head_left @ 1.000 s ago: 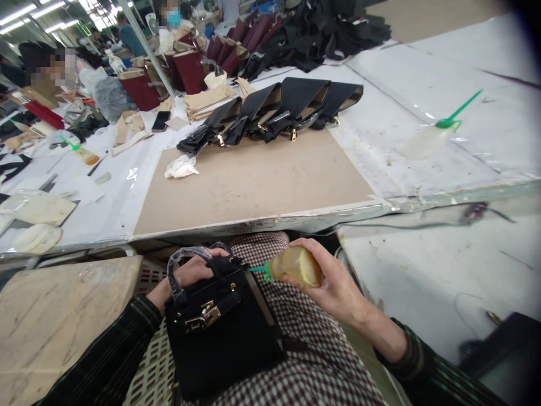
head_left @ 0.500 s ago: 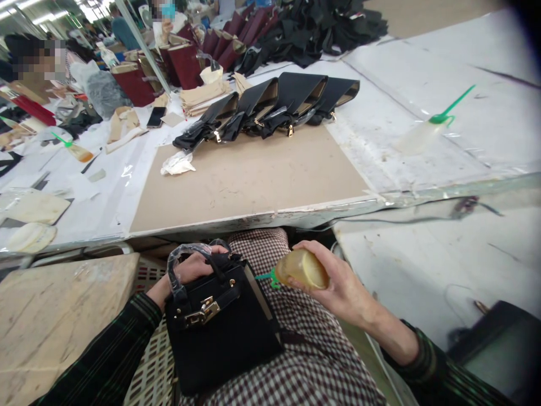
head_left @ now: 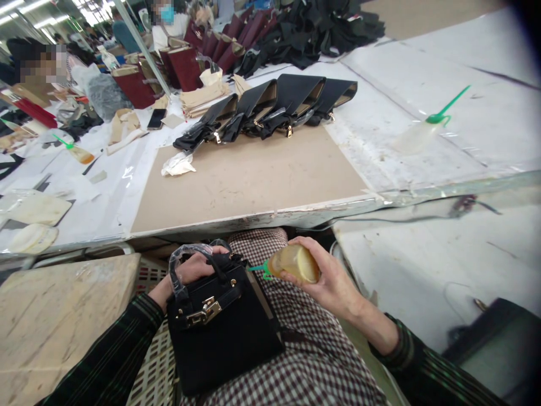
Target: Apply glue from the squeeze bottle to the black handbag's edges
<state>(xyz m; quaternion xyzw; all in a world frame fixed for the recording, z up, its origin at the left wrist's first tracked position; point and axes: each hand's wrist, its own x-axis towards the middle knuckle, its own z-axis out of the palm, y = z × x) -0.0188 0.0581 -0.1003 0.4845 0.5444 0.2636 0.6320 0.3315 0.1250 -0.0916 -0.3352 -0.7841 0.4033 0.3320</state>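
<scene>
Black handbag (head_left: pixel 224 349) on my lap (head_left: pixel 313 332): my left hand (head_left: pixel 196 268) grasps its top; my right hand (head_left: pixel 332 282) encircles the amber bottle (head_left: pixel 289 261), nozzle (head_left: pixel 257 268) leftward

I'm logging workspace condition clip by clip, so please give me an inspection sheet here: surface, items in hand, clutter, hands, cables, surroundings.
Surface: white-covered table with a beige sheet; marks visible.
Items in hand: black handbag on the lap; squeeze bottle held nearly sideways, green nozzle toward the bag's top edge; contact can't be told.
Clutter: crumpled white wrap, phone, row of black bag pieces.
Hands: left hand at the bag's handles, fingers partly hidden; right hand wrapped around the bottle.
Cables: apparently one dark cord below the table's front edge.
Surroundings: dark red pieces, black fabric pile, masked co-worker beyond.
</scene>
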